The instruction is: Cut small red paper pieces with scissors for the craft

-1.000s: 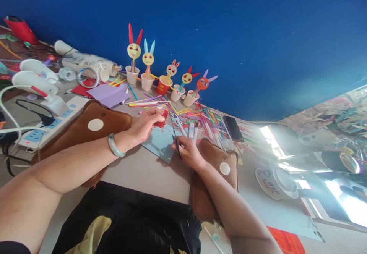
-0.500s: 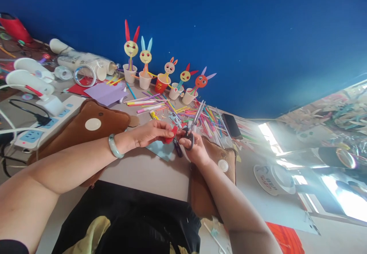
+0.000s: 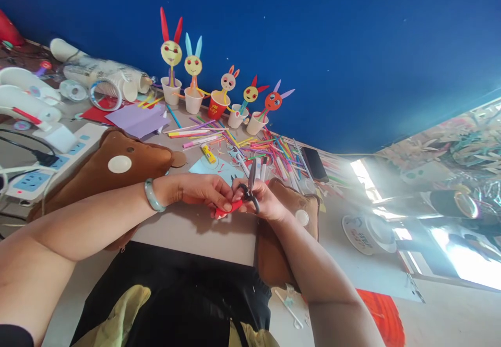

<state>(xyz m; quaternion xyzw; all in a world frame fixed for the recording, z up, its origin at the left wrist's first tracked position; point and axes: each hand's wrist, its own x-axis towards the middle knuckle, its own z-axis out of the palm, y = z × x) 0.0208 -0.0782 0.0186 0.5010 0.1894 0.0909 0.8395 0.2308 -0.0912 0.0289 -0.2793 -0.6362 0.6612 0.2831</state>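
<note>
My left hand (image 3: 213, 191), with a pale bangle at its wrist, pinches a small red piece (image 3: 229, 209) in front of me. Close beside it, my right hand (image 3: 262, 199) is closed around black-handled scissors (image 3: 252, 182), whose blades point up and away. The fingertips of my right hand also reach the red piece. Under and beyond both hands lies a light blue sheet (image 3: 199, 166) with a yellow item (image 3: 208, 154) near it. What the red piece is shaped like is partly hidden by my fingers.
Rabbit-faced figures stand in cups (image 3: 193, 100) along the blue wall. Coloured sticks and pens (image 3: 195, 134) are strewn before them. A brown cushion (image 3: 152, 162) and power strip (image 3: 78, 154) are at left; a phone (image 3: 314, 164) and white bowl (image 3: 362, 235) at right.
Both hands have moved slightly lower and closer together. The red piece is now lower and stretches between them, the scissors point more upright, and the view has shifted a little.
</note>
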